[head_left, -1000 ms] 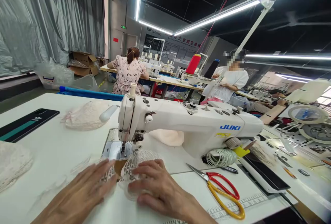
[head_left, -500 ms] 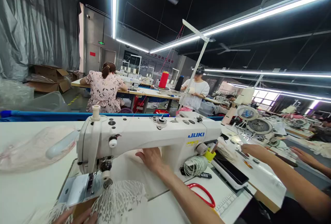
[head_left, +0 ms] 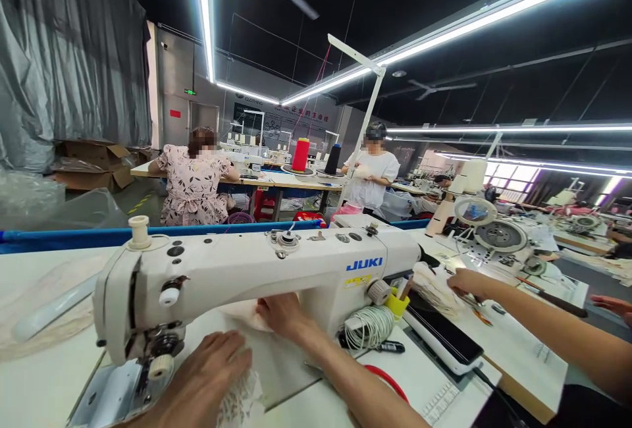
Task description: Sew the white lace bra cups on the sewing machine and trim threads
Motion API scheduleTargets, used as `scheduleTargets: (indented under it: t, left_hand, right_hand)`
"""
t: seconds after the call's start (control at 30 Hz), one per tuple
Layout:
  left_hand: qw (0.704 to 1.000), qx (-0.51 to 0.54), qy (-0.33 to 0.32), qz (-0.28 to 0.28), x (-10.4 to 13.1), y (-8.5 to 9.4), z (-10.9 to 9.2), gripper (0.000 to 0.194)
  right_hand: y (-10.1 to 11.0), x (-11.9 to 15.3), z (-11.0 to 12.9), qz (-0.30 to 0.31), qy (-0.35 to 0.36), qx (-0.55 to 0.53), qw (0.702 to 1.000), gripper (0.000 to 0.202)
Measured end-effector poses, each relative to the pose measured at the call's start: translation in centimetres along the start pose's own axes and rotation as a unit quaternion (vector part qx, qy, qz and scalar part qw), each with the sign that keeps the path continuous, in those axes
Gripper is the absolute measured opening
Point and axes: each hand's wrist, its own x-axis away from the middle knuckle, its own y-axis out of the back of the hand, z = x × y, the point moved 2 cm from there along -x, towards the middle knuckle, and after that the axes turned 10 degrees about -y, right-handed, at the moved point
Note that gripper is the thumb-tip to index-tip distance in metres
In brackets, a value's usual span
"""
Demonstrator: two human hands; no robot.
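Sewing machine on table. Right hand beneath machine's arm, at fabric piece; left hand nearer, over lace. Far left, oblong tool on cloth. Right of right forearm: cord coil, then flat box. Scissors partly under forearm. Behind machine, thread spools between two people.

At my left hand, at lower centre, I have rough, openwork white lace; by my right hand, smooth, matt, pale cloth. The sewing machine wears glossy white paint, with a bare, shiny metal plate at lower left. My white surface looks smooth; the curtain at upper left, silvery and creased.
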Motion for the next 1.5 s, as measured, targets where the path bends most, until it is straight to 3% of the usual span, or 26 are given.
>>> scheduleTargets:
  t: [0.13, 0.3, 0.4, 0.57, 0.7, 0.8, 0.87, 0.93, 1.03, 1.1, 1.2, 1.27, 1.5]
  left_hand:
    - [0.998, -0.065, -0.007, -0.008, -1.2, -0.5, 0.9, 0.06]
    - [0.995, -0.092, 0.028, 0.012, -3.9, -1.9, 1.1, 0.038]
    - [0.996, -0.071, 0.056, 0.008, -5.1, -2.3, 0.6, 0.027]
    - [0.993, 0.03, 0.111, 0.003, -6.1, -1.5, 0.3, 0.024]
    - [0.977, 0.153, 0.146, -0.004, -6.5, 0.9, -2.8, 0.035]
    - [0.935, 0.307, 0.176, 0.004, -5.2, 3.4, -7.3, 0.047]
    - [0.851, 0.465, 0.244, -0.002, -3.3, 4.9, -10.1, 0.05]
    - [0.813, 0.505, 0.289, -0.012, -1.2, 6.2, -12.1, 0.051]
    - [0.837, 0.438, 0.327, -0.001, 2.1, 7.9, -13.6, 0.044]
    - [0.838, 0.411, 0.358, 0.006, 4.0, 8.8, -14.3, 0.049]
    - [0.826, 0.419, 0.377, 0.015, 6.1, 9.9, -15.9, 0.048]
    - [0.815, 0.432, 0.384, 0.043, 6.8, 10.4, -17.2, 0.042]
    - [0.752, 0.487, 0.428, 0.12, 7.5, 11.5, -20.3, 0.02]
  right_hand:
    - [0.1, -0.4, -0.8, -0.025, 0.011, -0.062, 0.998, 0.028]
    - [0.5, 0.5, -1.1, -0.082, 0.022, -0.15, 0.985, 0.024]
    - [1.3, 2.8, -0.8, -0.118, 0.037, -0.195, 0.973, 0.015]
    - [4.6, 8.9, 0.4, -0.147, 0.047, -0.25, 0.956, 0.025]
    - [7.0, 12.0, 2.5, -0.15, 0.016, -0.272, 0.95, 0.029]
    - [7.4, 13.0, 4.8, -0.112, 0.012, -0.272, 0.956, 0.034]
    - [7.3, 13.8, 6.5, -0.078, 0.01, -0.275, 0.958, 0.038]
    - [6.9, 15.1, 8.3, -0.017, 0.025, -0.283, 0.959, 0.042]
    - [6.0, 17.6, 10.5, 0.101, 0.075, -0.292, 0.948, 0.036]
    - [5.1, 19.2, 11.3, 0.139, 0.087, -0.294, 0.942, 0.038]
    - [3.8, 21.0, 12.2, 0.146, 0.067, -0.312, 0.937, 0.016]
    - [3.0, 22.0, 12.7, 0.154, 0.062, -0.331, 0.929, 0.024]
    - [1.6, 23.5, 13.2, 0.145, 0.051, -0.389, 0.908, 0.021]
